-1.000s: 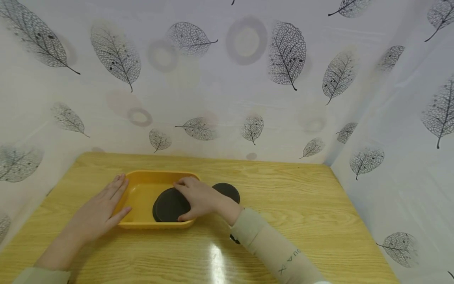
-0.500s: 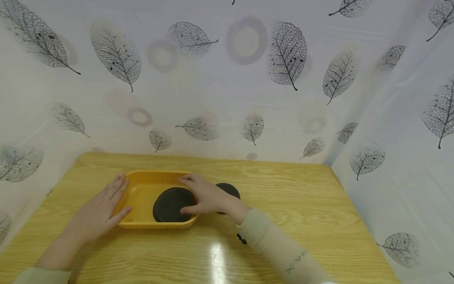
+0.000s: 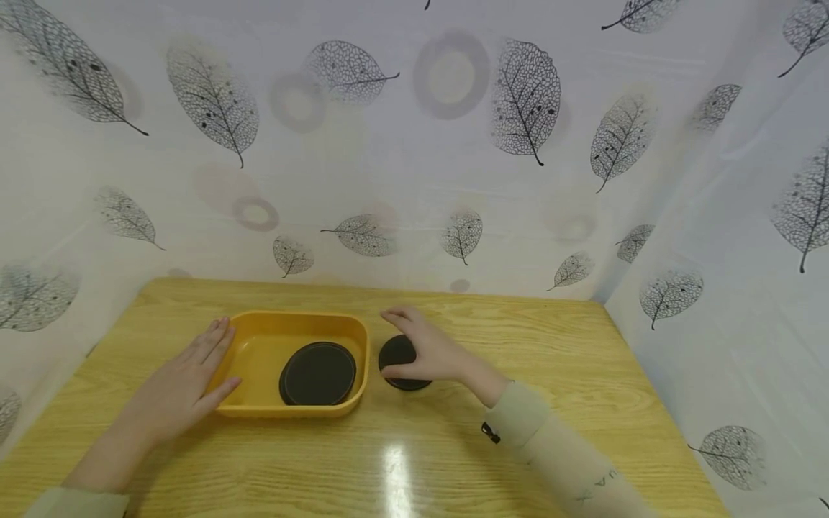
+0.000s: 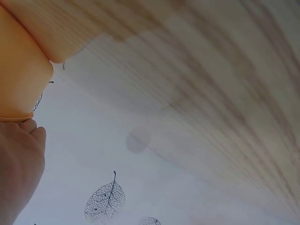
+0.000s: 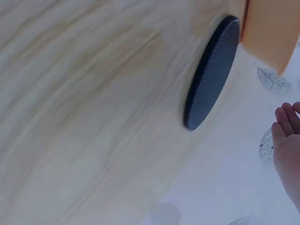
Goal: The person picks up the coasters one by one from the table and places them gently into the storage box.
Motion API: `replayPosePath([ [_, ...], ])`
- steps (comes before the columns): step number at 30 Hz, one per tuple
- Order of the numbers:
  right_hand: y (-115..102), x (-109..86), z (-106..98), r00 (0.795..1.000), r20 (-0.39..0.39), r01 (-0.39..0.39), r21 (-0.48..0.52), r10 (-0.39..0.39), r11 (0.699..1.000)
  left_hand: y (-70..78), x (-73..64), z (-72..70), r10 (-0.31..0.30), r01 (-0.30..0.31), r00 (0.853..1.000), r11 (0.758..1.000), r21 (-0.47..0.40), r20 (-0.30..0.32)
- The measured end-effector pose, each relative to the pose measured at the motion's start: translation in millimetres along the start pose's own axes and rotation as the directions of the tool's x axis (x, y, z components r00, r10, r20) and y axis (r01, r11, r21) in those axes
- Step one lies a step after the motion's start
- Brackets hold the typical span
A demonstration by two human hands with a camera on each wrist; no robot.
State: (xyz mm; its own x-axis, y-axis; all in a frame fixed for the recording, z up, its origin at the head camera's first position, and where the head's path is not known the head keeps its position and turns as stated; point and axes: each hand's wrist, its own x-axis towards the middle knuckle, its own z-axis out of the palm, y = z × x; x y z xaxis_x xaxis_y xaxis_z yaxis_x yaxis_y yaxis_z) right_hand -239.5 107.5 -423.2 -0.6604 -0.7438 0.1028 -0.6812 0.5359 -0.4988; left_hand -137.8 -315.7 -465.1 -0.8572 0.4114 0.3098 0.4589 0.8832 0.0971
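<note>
Against the left end of a yellow-orange plastic tray (image 3: 255,360), my left hand (image 3: 178,392) lies with straight fingers and its thumb over the front corner. Inside the tray, at its right end, sit black round coasters (image 3: 319,374), seemingly stacked; how many I cannot tell. Just right of the tray a similar black coaster (image 3: 393,352) lies flat on the table. Over this one hovers my right hand (image 3: 434,352), thumb and fingers spread apart and holding nothing. The right wrist view shows the coaster (image 5: 213,75) below the hand (image 5: 288,150), apart from it.
The wooden table (image 3: 518,432) reaches back to a pale curtain (image 3: 414,165) printed with leaves, which also hangs along the sides. A small black item (image 3: 490,432) shows at my right sleeve's cuff.
My right hand has left the coasters in the tray and moved right, out over the tray's rim to the coaster on the table. My left hand and the tray stay in place.
</note>
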Motion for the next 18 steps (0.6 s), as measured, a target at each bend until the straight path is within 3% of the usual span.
replayPosePath([
  [12,35.9,-23.6,3.1,0.998,0.02,-0.052,-0.037,0.053,0.998,-2.3,-1.1,-0.3,0.02,-0.019,1.0,1.0,0.023,-0.013],
  [18,43.3,-26.7,7.8,0.99,0.065,-0.119,-0.048,0.122,0.992,-0.4,-0.2,-2.3,0.006,-0.006,1.0,1.0,0.016,-0.009],
])
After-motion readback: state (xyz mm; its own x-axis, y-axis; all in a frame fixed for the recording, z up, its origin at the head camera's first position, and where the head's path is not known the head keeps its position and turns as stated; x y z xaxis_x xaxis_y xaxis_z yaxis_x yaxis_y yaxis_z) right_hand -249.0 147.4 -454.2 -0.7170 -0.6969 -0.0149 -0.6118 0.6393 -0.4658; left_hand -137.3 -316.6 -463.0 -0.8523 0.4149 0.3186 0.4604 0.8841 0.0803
